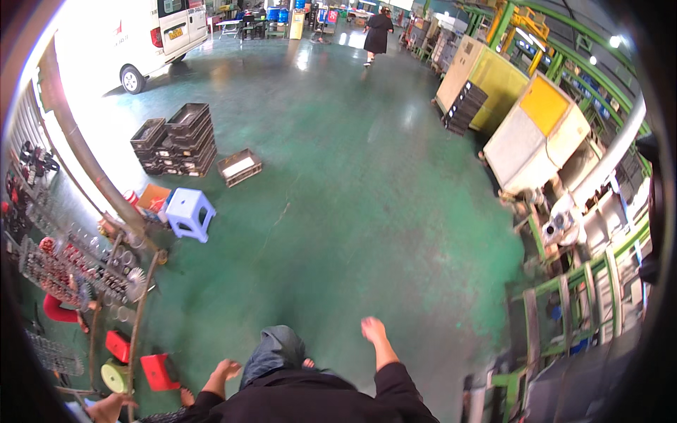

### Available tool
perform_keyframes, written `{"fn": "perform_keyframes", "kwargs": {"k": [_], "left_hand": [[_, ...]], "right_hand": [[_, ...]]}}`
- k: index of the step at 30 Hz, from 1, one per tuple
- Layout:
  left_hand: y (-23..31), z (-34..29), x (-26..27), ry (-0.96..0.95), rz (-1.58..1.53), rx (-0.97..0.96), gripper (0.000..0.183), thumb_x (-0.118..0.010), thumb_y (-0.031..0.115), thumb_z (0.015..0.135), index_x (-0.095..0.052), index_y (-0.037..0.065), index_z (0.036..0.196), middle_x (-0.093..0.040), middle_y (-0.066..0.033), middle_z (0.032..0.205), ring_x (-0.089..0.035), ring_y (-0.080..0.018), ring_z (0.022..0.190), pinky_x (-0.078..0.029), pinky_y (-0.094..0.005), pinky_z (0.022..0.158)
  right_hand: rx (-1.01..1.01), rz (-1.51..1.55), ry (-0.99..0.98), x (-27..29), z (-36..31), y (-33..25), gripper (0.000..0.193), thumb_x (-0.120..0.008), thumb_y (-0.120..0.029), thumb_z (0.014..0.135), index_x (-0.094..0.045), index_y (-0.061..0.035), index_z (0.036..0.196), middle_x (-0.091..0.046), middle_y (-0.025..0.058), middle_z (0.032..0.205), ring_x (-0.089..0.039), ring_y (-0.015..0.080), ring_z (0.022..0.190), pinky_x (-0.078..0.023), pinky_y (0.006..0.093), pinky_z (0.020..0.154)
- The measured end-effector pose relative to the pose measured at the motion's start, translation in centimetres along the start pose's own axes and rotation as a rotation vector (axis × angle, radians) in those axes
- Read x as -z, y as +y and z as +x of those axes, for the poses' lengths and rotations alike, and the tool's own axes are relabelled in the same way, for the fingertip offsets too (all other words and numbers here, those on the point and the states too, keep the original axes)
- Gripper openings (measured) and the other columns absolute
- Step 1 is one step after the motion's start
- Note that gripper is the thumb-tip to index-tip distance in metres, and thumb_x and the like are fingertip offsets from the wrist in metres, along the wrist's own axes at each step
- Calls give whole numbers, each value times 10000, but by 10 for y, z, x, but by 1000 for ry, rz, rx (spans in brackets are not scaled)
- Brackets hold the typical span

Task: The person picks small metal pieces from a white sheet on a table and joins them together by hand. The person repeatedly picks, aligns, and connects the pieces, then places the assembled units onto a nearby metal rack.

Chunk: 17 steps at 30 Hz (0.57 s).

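Observation:
My left hand (228,369) hangs low beside my jeans-clad leg (277,350). It is small and smeared, so how its fingers lie is unclear, and no object shows in it. Farther forward, my right hand (373,329) swings over the green floor (352,233) with its fingers curled in and nothing visible in them. Neither hand touches anything. Left of my left hand are a red stool (160,371) and a round light-green stool top (115,377).
Black crates (180,144) stand stacked at left, with a single crate (240,167) and a blue plastic stool (190,213) nearby. Racks of small parts (84,271) and co-workers' limbs line the left edge. Large cabinets (536,134) and green frames (571,303) line the right. A person (379,35) walks ahead; a white van (166,35) is parked.

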<state>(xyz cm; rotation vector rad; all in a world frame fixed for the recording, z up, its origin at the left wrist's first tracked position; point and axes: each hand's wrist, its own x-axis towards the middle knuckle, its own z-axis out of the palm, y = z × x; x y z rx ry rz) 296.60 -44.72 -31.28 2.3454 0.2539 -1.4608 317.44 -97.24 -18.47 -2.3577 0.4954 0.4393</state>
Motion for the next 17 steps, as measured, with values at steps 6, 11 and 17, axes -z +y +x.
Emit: {"fn": "perform_keyframes", "kwargs": {"k": [6,11,17], "left_hand": [[-10,73,72,-97,136,73,228,-511,268,776,-675,148,881,-662,-85,935,-638,-260,869,-519,-365,682],[100,164,306,255,345,-317,271,-464,237,827,-631,98,989,-629,-106,921,-619,-257,837,-509,-360,682],[437,261,722,865,-257,-592,203,-531,215,817,-670,90,896,-644,-178,887,-614,-366,856,-493,-408,729]], "right_hand": [[349,422,-17,102,237,-244,224,-552,-237,886,-602,-87,1046,-673,74,757,-646,142,659,-501,304,651],[5,-76,-33,95,309,-196,394,-451,-200,922,-441,-99,1303,-682,104,754,-671,194,711,-510,322,678],[-277,-35,-184,77,300,-59,733,-583,-69,719,-322,-172,1397,-514,246,1238,-528,311,1149,-428,390,945]]}}
